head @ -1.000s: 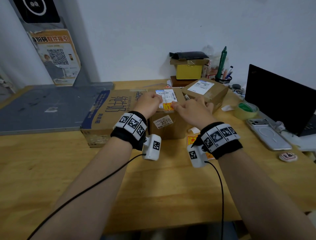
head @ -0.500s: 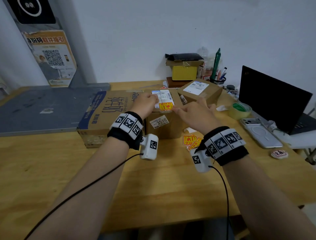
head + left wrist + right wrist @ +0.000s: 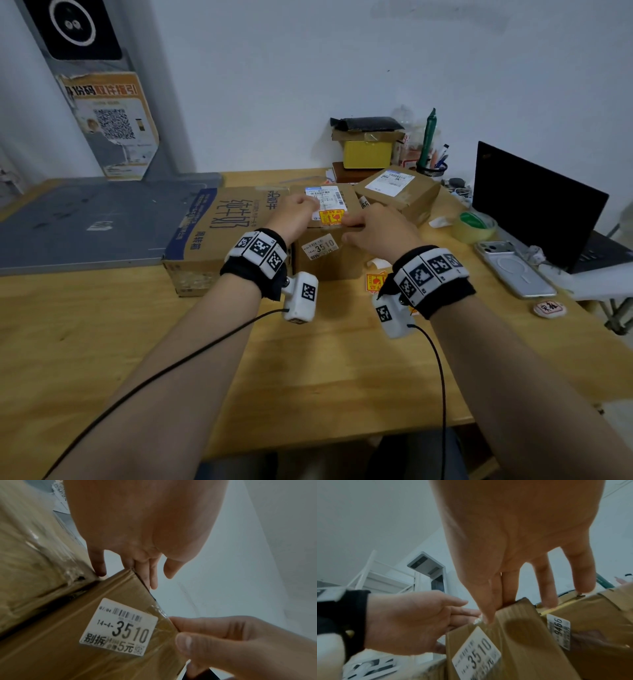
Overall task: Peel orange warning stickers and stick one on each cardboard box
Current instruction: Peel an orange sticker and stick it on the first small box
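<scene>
Head view: both hands are on top of the middle box (image 3: pixel 329 255), the one with the 3510 label; the orange sticker (image 3: pixel 331 217) lies on its top, over the near edge of the white shipping label, just between the two hands. The left hand (image 3: pixel 297 215) is at the left of the sticker with its fingers bent down onto the box top; the right hand (image 3: pixel 380 228) is at the right, its fingertips touching the sticker's right edge. More stickers (image 3: pixel 376 281) lie on the counter (image 3: pixel 308 377) under the right wrist; the big box (image 3: pixel 219 236) is just left of the left hand, the small box (image 3: pixel 399 192) behind the right one.

Left wrist view: the left fingers (image 3: pixel 152 577) reach straight over the top edge; this grip is released, it presses and holds nothing.

Right wrist view: the right fingers (image 3: pixel 493 601) also lie straight on the top edge, so this grip is released too; the fingertips themselves are hidden by the edge.

The step, I think, is pressing the sticker flat; it is best to rub from the middle out to the corners while the other hand steadies the box; the part over the glossy label may hold less well and needs firm pressure.
</scene>
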The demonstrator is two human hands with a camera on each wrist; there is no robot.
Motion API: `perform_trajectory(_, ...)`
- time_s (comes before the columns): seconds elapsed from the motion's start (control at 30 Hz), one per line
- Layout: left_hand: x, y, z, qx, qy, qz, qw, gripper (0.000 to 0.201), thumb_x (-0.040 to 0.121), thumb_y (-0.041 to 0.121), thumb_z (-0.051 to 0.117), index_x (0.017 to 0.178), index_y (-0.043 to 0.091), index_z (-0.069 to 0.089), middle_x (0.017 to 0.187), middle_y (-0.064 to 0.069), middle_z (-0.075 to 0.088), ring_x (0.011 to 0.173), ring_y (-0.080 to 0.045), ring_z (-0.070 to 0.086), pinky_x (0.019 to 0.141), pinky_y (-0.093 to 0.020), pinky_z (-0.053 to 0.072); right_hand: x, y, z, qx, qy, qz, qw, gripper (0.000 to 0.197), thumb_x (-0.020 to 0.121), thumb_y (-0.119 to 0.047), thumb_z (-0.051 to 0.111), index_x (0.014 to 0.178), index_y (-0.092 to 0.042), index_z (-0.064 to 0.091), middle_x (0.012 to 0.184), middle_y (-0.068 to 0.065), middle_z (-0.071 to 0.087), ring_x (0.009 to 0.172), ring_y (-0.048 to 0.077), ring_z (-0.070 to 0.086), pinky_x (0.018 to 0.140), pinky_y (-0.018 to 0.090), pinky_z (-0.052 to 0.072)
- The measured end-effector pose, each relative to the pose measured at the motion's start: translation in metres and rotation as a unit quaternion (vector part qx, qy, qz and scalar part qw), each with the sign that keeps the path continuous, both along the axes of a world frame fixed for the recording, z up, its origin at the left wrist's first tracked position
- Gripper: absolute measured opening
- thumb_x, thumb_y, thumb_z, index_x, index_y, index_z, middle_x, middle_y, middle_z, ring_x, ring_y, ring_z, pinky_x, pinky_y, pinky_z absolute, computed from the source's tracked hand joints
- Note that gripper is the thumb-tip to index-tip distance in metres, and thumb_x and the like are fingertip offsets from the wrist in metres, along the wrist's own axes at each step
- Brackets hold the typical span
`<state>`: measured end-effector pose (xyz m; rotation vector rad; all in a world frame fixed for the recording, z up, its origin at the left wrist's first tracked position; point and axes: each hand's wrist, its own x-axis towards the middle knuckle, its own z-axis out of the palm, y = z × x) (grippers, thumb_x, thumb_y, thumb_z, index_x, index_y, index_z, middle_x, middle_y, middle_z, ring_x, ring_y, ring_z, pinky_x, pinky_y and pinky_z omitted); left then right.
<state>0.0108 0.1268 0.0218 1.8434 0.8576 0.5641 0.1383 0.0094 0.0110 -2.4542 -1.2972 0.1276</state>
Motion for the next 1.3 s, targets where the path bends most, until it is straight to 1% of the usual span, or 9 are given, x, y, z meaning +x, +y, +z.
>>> perform_trajectory(0.13,-0.005,0.007,0.004,-0.044,-0.056,0.034,0.997,0.027,0.097,0.028,0.054,0.116,0.016,0.068,0.115,-0.001,0.07,0.105,-0.017,0.063,0.09,-0.032,0.051,0.007,0.008,-0.005,0.065,0.057,0.02,0.996,0.028,0.091,-0.03,0.07,0.118,-0.034,0.076,0.131,-0.011,0.069,0.119,0.02,0.063,0.101,0.045,0.052)
perform_trajectory(0.27,-0.008,0.026,0.004,-0.037,-0.047,0.069,0.996,0.024,0.095,0.035,0.048,0.111,0.026,0.063,0.12,0.001,0.067,0.116,-0.02,0.059,0.105,-0.041,0.044,0.012,0.02,0.0,0.096,0.108,0.029,0.989,0.026,0.094,-0.019,0.07,0.119,-0.023,0.077,0.132,-0.012,0.069,0.112,0.017,0.064,0.097,0.044,0.056)
perform_trajectory(0.53,0.004,0.068,-0.007,-0.118,0.079,0.068,0.987,0.108,0.066,0.084,0.032,0.149,0.016,0.042,0.153,-0.012,0.044,0.138,-0.033,0.044,0.114,-0.051,0.034,0.026,0.063,0.003,0.108,0.111,0.0,0.988,0.026,0.1,-0.014,0.062,0.123,-0.017,0.073,0.133,0.001,0.068,0.099,0.025,0.066,0.099,0.044,0.054)
perform_trajectory(0.63,0.003,0.054,0.016,-0.11,0.074,0.036,0.991,0.083,0.095,0.069,0.023,0.154,0.011,0.032,0.16,-0.015,0.033,0.147,-0.031,0.029,0.12,-0.044,0.022,0.032,0.084,0.002,0.096,0.099,0.003,0.99,0.026,0.102,-0.011,0.056,0.121,-0.014,0.074,0.124,0.009,0.07,0.103,0.03,0.067,0.092,0.042,0.056)
perform_trajectory(0.77,0.014,0.063,0.023,-0.101,0.079,0.039,0.991,0.071,0.102,0.059,0.021,0.151,0.01,0.038,0.149,-0.019,0.046,0.139,-0.032,0.039,0.103,-0.037,0.034,0.036,0.112,0.007,0.043,0.081,0.019,0.996,0.021,0.104,-0.018,0.047,0.105,-0.009,0.066,0.097,0.008,0.063,0.099,0.03,0.061,0.068,0.028,0.04)
perform_trajectory(0.87,0.019,0.067,0.023,-0.107,0.073,0.04,0.991,0.069,0.102,0.059,0.023,0.142,0.008,0.048,0.141,-0.015,0.054,0.115,-0.024,0.048,0.088,-0.031,0.033,0.038,0.128,0.008,0.043,0.124,0.045,0.99,0.034,0.103,-0.023,0.048,0.132,-0.007,0.059,0.131,0.013,0.061,0.12,0.03,0.058,0.088,0.037,0.052)
perform_trajectory(0.97,0.022,0.067,0.023,-0.118,0.04,0.04,0.991,0.061,0.104,0.053,0.028,0.141,0.009,0.049,0.137,-0.006,0.055,0.111,-0.017,0.045,0.091,-0.032,0.031,0.043,0.122,0.007,0.056,0.133,0.048,0.988,0.049,0.105,-0.025,0.048,0.153,-0.016,0.043,0.156,0.01,0.045,0.14,0.03,0.046,0.106,0.032,0.042)
perform_trajectory(1.1,0.033,0.059,0.03,-0.121,-0.017,0.046,0.991,0.049,0.105,0.042,0.036,0.134,0.008,0.057,0.129,-0.003,0.064,0.098,-0.012,0.058,0.088,-0.031,0.042,0.062,0.095,0.013,0.153,0.193,0.013,0.969,0.038,0.102,-0.018,0.053,0.139,-0.019,0.061,0.108,0.001,0.067,0.082,0.01,0.061,0.057,0.009,0.047)
perform_trajectory(1.3,0.079,0.032,0.027,-0.169,-0.038,-0.012,0.985,0.041,0.101,0.044,0.042,0.129,0.02,0.06,0.131,0.005,0.063,0.122,-0.024,0.054,0.101,-0.049,0.048,0.096,0.034,0.025,0.226,0.176,-0.079,0.955,0.032,0.097,-0.014,0.054,0.124,-0.02,0.071,0.117,-0.002,0.067,0.104,0.017,0.062,0.086,0.03,0.049)
